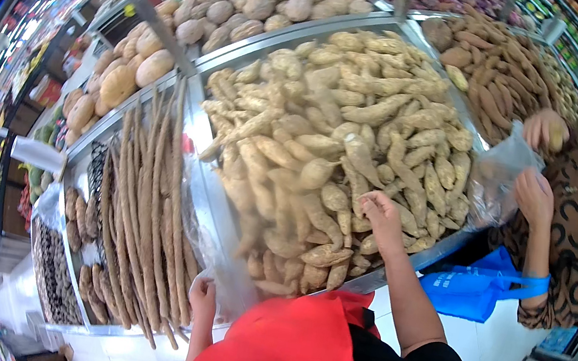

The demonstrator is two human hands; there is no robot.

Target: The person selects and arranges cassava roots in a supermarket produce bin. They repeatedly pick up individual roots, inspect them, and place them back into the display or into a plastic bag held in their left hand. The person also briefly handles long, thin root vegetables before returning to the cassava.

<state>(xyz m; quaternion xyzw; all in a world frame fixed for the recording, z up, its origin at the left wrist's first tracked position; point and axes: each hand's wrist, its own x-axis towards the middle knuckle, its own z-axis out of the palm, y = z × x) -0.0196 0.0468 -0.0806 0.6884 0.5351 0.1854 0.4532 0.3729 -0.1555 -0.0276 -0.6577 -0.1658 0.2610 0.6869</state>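
Observation:
A broad heap of pale, knobbly root tubers [360,95] that look like sweet potatoes fills the metal-edged bin before me. Over its near right part is my right hand [383,219], fingers curled close to the tubers. Whether those fingers touch one is unclear. At the bin's near left corner, my left hand [204,295] has its fingers closed on a thin clear plastic bag [233,289], which spreads beside the tubers and is partly blurred. Long brown yams [147,203] lie in the bin just left of that hand.
To my right, another person's hands [534,187] hold a clear bag [504,165]; a blue tote [469,285] hangs from their arm. Pumpkins [273,0] line the far side, beyond a metal divider [302,33]. Reddish-brown sweet potatoes [495,77] fill the bin at the far right.

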